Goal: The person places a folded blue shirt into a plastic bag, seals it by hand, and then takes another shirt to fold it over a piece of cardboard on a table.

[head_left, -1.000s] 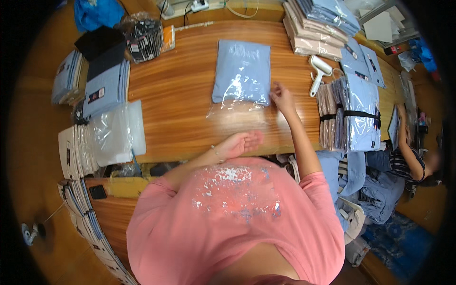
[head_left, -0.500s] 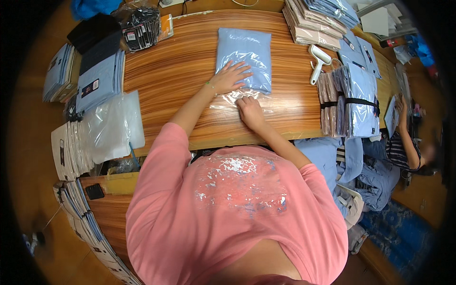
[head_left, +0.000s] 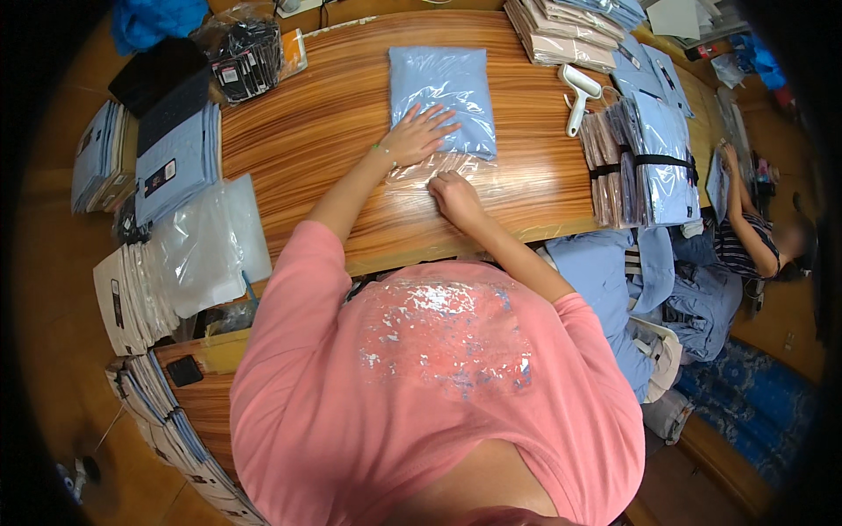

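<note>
A folded light blue garment in a clear plastic bag [head_left: 443, 92] lies on the wooden table ahead of me. My left hand [head_left: 421, 136] rests flat on its near left part, fingers spread. The bag's clear flap [head_left: 425, 170] spreads toward me from the garment's near edge. My right hand [head_left: 457, 200] is at the flap's near side with its fingers curled and pressed together on the plastic. Exactly how much film is between those fingertips is hidden.
A white lint roller [head_left: 579, 95] lies to the right, beside strapped bundles of bagged garments [head_left: 664, 167]. More bagged garments [head_left: 570, 39] are piled at the far right. On the left are folded blue shirts [head_left: 175, 167] and empty clear bags [head_left: 206, 250]. Another person [head_left: 745, 237] works at far right.
The whole view has shifted slightly. Both hands keep nearly the same places, the left on the bagged garment and the right at the flap.
</note>
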The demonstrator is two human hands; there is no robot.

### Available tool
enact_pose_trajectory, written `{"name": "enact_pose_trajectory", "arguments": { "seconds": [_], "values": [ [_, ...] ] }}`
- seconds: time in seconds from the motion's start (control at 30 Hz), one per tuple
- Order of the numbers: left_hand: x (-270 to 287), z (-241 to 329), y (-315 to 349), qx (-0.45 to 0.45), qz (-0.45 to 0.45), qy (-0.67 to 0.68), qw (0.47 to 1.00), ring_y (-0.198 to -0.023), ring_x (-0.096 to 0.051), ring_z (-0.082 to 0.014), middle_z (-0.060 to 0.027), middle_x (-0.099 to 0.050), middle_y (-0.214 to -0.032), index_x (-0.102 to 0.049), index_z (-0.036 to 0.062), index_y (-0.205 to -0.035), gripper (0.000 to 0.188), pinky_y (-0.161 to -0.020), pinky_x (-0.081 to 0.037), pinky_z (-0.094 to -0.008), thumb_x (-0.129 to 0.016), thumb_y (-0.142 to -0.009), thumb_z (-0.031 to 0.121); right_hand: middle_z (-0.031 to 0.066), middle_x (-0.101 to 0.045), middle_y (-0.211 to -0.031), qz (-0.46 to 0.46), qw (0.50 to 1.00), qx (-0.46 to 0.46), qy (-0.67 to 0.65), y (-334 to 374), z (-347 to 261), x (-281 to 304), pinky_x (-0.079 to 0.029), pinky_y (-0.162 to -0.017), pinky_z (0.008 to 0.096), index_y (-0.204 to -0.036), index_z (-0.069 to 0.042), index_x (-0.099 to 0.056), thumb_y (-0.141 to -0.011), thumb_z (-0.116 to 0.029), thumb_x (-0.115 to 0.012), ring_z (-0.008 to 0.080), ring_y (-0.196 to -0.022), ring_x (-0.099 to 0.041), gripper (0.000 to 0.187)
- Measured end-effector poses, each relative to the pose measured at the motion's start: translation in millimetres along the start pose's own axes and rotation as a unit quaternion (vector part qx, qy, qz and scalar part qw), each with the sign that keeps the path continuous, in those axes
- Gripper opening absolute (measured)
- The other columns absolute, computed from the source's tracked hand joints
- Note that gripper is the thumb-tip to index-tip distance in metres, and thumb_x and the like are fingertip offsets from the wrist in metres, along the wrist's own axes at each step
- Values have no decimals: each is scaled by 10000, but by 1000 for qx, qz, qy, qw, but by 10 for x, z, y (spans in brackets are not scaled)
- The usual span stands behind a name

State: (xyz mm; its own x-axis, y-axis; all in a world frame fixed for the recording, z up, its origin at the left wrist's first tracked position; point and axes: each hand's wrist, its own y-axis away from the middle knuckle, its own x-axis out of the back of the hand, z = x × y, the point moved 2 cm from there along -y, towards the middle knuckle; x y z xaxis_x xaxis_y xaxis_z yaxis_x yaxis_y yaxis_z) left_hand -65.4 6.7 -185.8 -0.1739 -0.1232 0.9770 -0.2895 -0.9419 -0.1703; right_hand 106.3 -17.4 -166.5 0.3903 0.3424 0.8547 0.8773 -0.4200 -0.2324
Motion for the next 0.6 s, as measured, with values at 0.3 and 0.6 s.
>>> {"name": "enact_pose_trajectory", "arguments": {
  "seconds": [0.3,0.6],
  "values": [
    [-62,-12,38,32,20,0,999,-1356,-148,-220,14,-177,-1475,-236,299,-1399,459,-1086,-120,-504,-308,-950,363,77,-501,-744,43,994,95,31,20,-203,278,-451,-658,342,-760,-43,-538,-643,-33,-550,250,-751,-501,119],
    [-45,1,50,39,20,-10,999,-1354,-161,-220,14,-187,-1471,-227,314,-1400,447,-1087,-110,-498,-280,-959,362,58,-493,-759,38,991,109,60,56,-237,281,-451,-659,328,-790,-52,-547,-647,-77,-548,226,-759,-498,146]
  ]
}}
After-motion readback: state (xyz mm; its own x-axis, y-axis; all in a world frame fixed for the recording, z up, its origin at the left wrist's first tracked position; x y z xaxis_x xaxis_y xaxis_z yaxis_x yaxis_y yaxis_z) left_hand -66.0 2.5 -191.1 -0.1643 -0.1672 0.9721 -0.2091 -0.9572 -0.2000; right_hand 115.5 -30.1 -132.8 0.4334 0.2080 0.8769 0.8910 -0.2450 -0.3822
